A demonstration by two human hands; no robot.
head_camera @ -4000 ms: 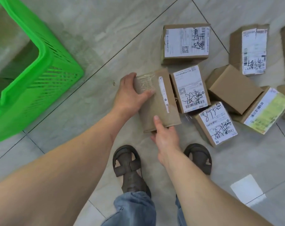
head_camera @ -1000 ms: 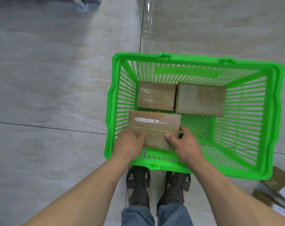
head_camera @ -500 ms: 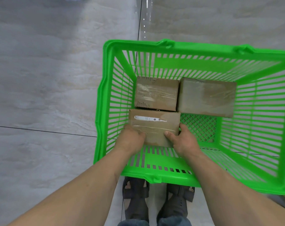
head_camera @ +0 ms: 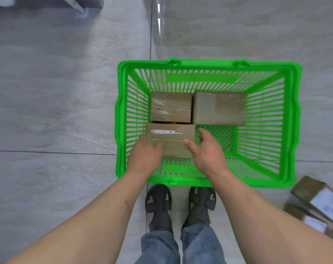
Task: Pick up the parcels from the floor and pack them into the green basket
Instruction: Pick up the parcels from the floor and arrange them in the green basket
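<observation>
The green basket stands on the tiled floor just beyond my feet. Two brown parcels lie side by side against its far wall, a smaller one on the left and a larger taped one on the right. A third brown parcel with a white strip lies in the near left corner, touching the smaller one. My left hand still grips its near left corner, thumb on top. My right hand hovers at the parcel's right end, fingers spread and off the cardboard.
More labelled parcels lie on the floor at the lower right, beside the basket's near right corner. My sandalled feet stand against the basket's near wall. A furniture leg shows at the top left.
The parcel went from the floor into the basket's near left corner. In the last half second my right hand let go and opened; my left hand stays on it.
</observation>
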